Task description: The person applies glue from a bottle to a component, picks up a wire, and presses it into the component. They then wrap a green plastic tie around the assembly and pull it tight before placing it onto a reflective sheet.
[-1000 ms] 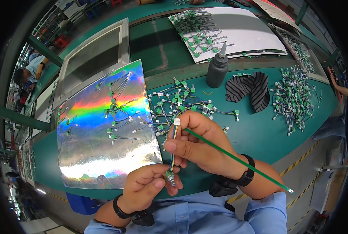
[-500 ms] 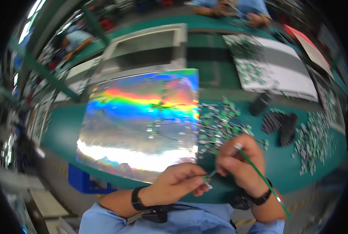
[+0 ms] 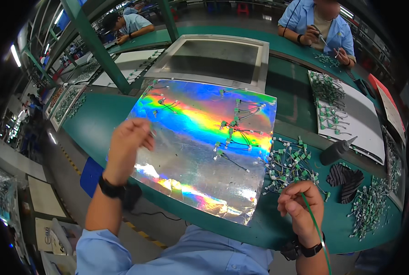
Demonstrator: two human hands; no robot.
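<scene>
My left hand point(image 3: 130, 144) is raised over the left part of a shiny rainbow-reflecting sheet point(image 3: 186, 169). Its fingers are drawn together and slightly blurred; a small pale bit shows at the tips, too unclear to name. Several short wired parts with green boards and white plugs point(image 3: 232, 133) lie on the sheet, mostly toward its right side. Closed around a long thin green strip point(image 3: 315, 224), my right hand point(image 3: 304, 206) is at the sheet's lower right. The strip runs down past the wrist. Just beyond that hand is a loose heap of similar wired parts point(image 3: 289, 160).
A dark bottle point(image 3: 335, 151) and a striped dark cloth point(image 3: 344, 178) lie right of the heap. Another pile point(image 3: 371, 206) is farther right. Behind stand a grey frame point(image 3: 218, 59) and a white board point(image 3: 351, 114) with parts. Two co-workers point(image 3: 321, 27) sit across.
My hands have come apart: the left has moved left and up over the sheet, the right slightly right and down, keeping the green strip. The view has shifted, showing more of the left side.
</scene>
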